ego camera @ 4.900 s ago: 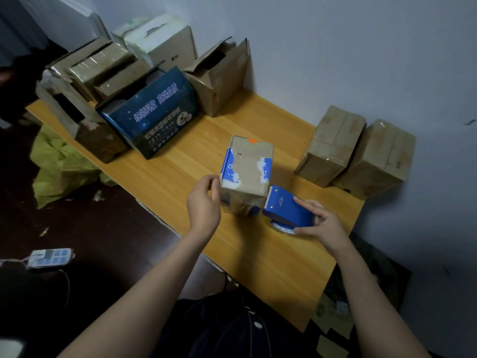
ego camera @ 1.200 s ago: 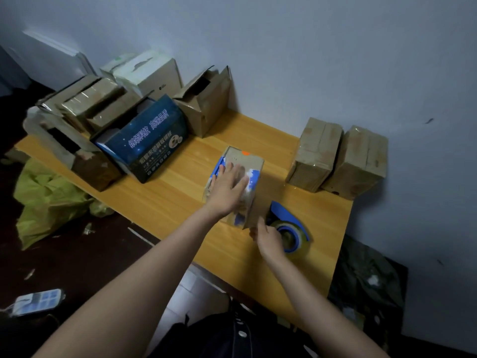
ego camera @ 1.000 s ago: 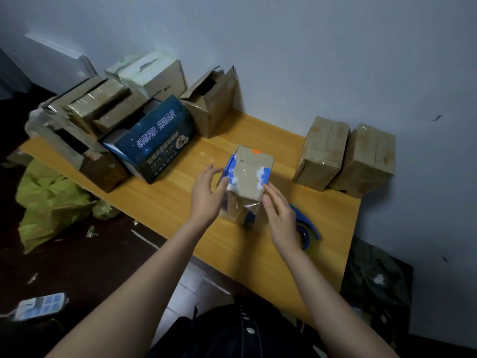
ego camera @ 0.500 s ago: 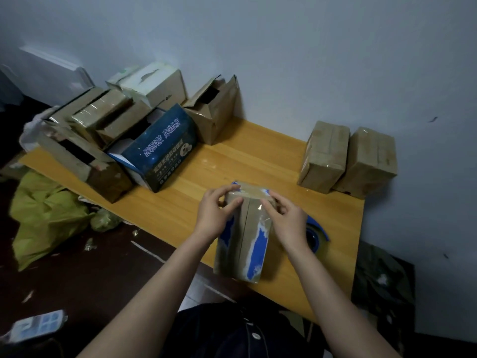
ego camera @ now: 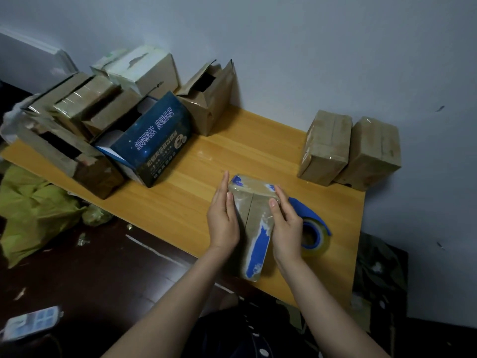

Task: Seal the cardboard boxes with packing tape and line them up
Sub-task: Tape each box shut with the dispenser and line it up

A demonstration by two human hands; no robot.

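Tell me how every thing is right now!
Middle box, taped, held between both hands.
Left hand, flat against the box's side.
Right hand, flat against its other side.
Tape roll, lying on the table.
Two boxes by the wall, sealed, side by side.
Brown box, flaps open.
Blue box, open.

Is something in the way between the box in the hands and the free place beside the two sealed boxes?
Nothing visible. Only bare table lies between the box, held between left hand and right hand, and the spot left of the sealed boxes. The tape dispenser lies beside the right hand, off that path.
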